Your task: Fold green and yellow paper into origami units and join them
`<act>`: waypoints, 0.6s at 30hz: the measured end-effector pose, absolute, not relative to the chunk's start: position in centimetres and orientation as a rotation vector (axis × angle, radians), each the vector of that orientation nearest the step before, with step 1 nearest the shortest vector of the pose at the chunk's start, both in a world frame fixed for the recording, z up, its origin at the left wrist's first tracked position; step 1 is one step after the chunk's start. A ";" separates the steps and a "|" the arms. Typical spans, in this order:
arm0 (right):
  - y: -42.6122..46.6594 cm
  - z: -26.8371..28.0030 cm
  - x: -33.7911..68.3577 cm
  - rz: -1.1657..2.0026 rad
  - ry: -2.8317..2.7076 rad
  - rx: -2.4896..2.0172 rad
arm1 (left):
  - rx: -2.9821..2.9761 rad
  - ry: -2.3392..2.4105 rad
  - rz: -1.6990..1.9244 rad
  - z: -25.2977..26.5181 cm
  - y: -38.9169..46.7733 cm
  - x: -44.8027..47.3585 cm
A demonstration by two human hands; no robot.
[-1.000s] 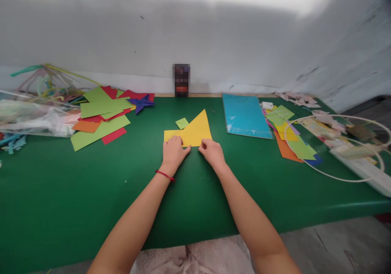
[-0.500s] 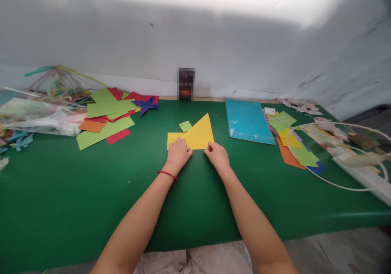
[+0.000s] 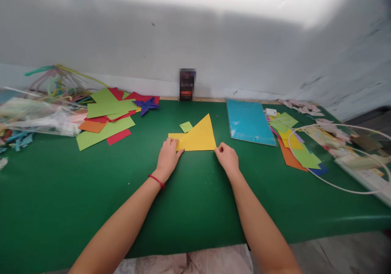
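A folded sheet of yellow paper (image 3: 198, 137) lies on the green tabletop, its right part rising to a triangular point and its left part a low strip. My left hand (image 3: 168, 155) rests on the left end of the strip, fingers laid on the paper and thumb spread away along the near edge. At the lower right corner my right hand (image 3: 227, 156) is closed in a pinch, its fingertips touching that corner. Just behind the yellow paper sits a small folded green paper square (image 3: 186, 127).
Green, red and orange sheets (image 3: 106, 133) lie at the left with a purple paper star (image 3: 147, 106). A blue pack (image 3: 250, 121) lies right of centre. Farther right are coloured papers (image 3: 302, 147), a white cable (image 3: 332, 186) and a power strip (image 3: 360, 176). Plastic bags (image 3: 42, 117) fill the far left.
My left hand has slid left to the end of the yellow paper. My right hand has moved slightly right along the near edge to the corner. The paper's shape looks the same.
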State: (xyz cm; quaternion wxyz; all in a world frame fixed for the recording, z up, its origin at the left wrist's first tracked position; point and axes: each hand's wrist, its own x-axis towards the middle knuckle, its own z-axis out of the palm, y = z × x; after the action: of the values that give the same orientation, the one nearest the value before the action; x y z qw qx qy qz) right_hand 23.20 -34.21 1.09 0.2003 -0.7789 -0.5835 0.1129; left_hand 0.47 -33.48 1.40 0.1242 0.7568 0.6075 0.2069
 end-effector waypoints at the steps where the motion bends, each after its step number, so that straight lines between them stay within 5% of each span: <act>1: -34.2 1.1 23.2 0.325 -1.624 -2.171 | 2.183 1.837 0.615 1.4 -33.4 0.2; 13: -34.0 2.2 23.6 0.633 -1.524 -1.922 | 2.207 1.749 0.829 3.2 -34.1 -0.4; 18: -34.6 3.4 21.9 1.249 -1.377 -1.340 | 2.550 1.597 0.966 3.9 -36.1 0.8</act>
State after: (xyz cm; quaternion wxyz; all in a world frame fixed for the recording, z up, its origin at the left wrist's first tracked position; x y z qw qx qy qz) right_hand 21.92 -34.64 3.40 0.4125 -0.5326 -0.5474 0.4965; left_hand 0.82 -36.06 3.92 -0.0091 0.8069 0.5053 0.3057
